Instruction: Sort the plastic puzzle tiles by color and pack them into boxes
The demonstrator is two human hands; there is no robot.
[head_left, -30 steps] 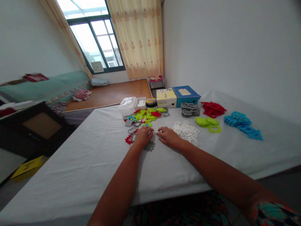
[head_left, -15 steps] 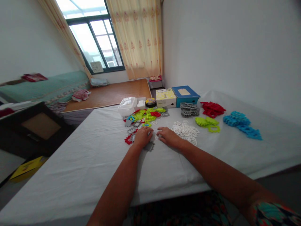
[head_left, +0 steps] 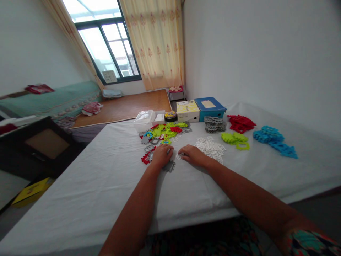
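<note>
My left hand (head_left: 162,155) rests at the near edge of a mixed pile of toothed plastic pieces (head_left: 166,132), fingers curled together. What it grips, if anything, is hidden. A grey toothed piece (head_left: 170,167) shows from under its wrist side. Opposite it, my right hand (head_left: 192,155) is bent over the cloth with thumb and fingers drawn together. A small white square frame (head_left: 178,156) lies at its fingertips; whether it is pinched I cannot tell. Just right of this hand spreads a heap of white square frames (head_left: 211,148). A red piece (head_left: 145,158) lies left of my left hand.
Sorted stacks stand to the right: grey (head_left: 214,124), red (head_left: 241,123), lime green (head_left: 234,138) and blue (head_left: 274,140). Behind are a clear plastic tub (head_left: 144,121), a round tin (head_left: 171,116), a yellow-white box (head_left: 188,111) and a blue box (head_left: 210,109). White cloth (head_left: 87,185) covers the table.
Both hands stay in nearly the same place. The fingers of my right hand have drawn slightly closer together; the piles look unchanged.
</note>
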